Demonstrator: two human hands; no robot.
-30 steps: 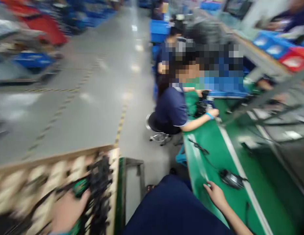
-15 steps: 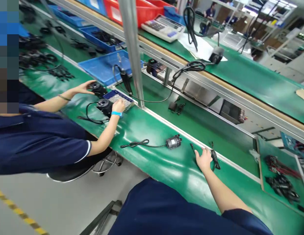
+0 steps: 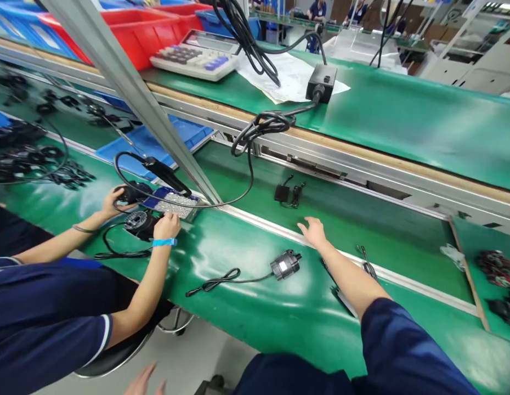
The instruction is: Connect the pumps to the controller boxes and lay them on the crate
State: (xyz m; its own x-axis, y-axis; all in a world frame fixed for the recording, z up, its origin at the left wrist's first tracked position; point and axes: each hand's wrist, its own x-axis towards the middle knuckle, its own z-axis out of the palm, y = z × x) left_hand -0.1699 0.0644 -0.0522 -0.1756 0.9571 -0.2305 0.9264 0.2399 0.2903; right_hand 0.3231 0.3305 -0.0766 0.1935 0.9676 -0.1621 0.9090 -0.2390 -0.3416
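My right hand (image 3: 314,232) reaches over the pale rail of the green bench, fingers apart and nothing in them. Just beyond its fingertips lies a small black box (image 3: 282,192) with a coiled cable (image 3: 296,195) beside it. At the bottom edge my left hand (image 3: 145,379) shows only in part, its fingers spread and holding nothing. A black cylindrical motor-like unit (image 3: 285,265) with a white label rests on the near bench, its cable (image 3: 222,281) stretched leftward. Under my right forearm, a dark flat piece (image 3: 343,301) is partly hidden, and a black cable (image 3: 367,264) lies past the arm.
At left a co-worker's hands (image 3: 166,226) handle black units (image 3: 140,224) beside a box of small metal parts (image 3: 176,204). A metal post (image 3: 135,99), a hanging black tool (image 3: 166,174) with its cord, and a raised shelf (image 3: 403,126) stand around the work area.
My right hand has moved from the cable near the rail, forward and left towards the small black box. My left hand has entered at the bottom. The camera view has shifted.
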